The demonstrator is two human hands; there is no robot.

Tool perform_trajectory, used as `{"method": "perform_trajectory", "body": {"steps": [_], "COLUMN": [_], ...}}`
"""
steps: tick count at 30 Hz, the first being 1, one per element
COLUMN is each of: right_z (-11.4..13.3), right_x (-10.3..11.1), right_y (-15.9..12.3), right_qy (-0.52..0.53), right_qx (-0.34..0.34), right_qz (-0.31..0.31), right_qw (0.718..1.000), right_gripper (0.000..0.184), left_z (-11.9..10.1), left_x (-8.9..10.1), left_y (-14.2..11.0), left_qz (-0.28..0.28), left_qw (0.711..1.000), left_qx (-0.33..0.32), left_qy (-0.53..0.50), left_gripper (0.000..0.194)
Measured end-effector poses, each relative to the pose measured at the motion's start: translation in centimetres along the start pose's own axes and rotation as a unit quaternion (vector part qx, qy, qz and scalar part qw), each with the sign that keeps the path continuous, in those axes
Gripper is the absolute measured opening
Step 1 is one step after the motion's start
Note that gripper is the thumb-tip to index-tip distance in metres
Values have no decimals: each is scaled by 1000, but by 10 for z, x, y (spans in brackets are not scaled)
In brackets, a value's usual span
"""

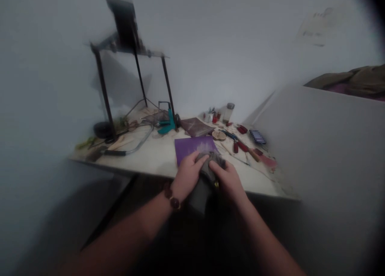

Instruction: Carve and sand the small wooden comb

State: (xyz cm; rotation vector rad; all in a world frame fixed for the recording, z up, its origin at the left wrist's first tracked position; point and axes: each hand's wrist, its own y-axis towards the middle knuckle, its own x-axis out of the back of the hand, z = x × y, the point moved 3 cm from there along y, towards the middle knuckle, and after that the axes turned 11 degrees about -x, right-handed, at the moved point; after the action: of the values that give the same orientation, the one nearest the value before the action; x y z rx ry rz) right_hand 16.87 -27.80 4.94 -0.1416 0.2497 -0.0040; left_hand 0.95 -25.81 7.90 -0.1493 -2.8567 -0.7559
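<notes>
Grey cloth (211, 163) was held bunched by left hand (188, 176) and right hand (227, 180), fingers curled, against a purple board (187, 149), mostly left uncovered.

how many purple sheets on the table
2: a bright one partly under a grey cloth, and a darker one just beyond it. Others may be hidden.

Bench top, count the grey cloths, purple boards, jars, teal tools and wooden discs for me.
Grey cloth: 1
Purple board: 1
Jar: 1
Teal tool: 1
Wooden disc: 1
Total: 5
</notes>
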Motion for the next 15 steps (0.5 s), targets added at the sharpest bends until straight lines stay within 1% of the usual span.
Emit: {"method": "perform_trajectory", "body": {"steps": [2, 4, 5, 6, 8, 9, 10, 12, 13, 15], "right_z": [-3, -3, -2, -2, -1, -1, 0, 2, 3, 6], "right_x": [1, 1, 2, 3, 7, 9, 11, 15, 16, 17], "right_y": [-2, -2, -1, 1, 7, 11, 14, 17, 18, 16], "right_qy": [38, 77, 104, 138, 210, 240, 260, 275, 273, 258], "right_qx": [-25, -40, -44, -43, -27, -14, -1, 21, 29, 39], "right_qz": [8, -3, -15, -32, -62, -72, -77, -70, -64, -48], "right_qw": [999, 996, 994, 989, 975, 968, 963, 959, 959, 964], "right_gripper": [50, 49, 47, 45, 40, 37, 34, 30, 28, 27], "left_z": [0, -3, -4, -6, -9, -9, -8, 3, 11, 28], "left_x": [1, 5, 9, 14, 24, 27, 28, 23, 19, 13], "left_y": [2, 8, 12, 15, 15, 11, 4, -14, -24, -41], "left_qz": [37, 84, 89, 74, 10, -14, -15, 31, 40, 36], "left_qw": [999, 995, 993, 992, 990, 987, 985, 986, 989, 995], "left_qx": [-12, -39, -55, -72, -101, -110, -115, -100, -79, -26], "left_qy": [13, 38, 52, 68, 102, 118, 130, 127, 115, 88], "left_gripper": [30, 32, 31, 29, 28, 28, 29, 33, 34, 34]}}
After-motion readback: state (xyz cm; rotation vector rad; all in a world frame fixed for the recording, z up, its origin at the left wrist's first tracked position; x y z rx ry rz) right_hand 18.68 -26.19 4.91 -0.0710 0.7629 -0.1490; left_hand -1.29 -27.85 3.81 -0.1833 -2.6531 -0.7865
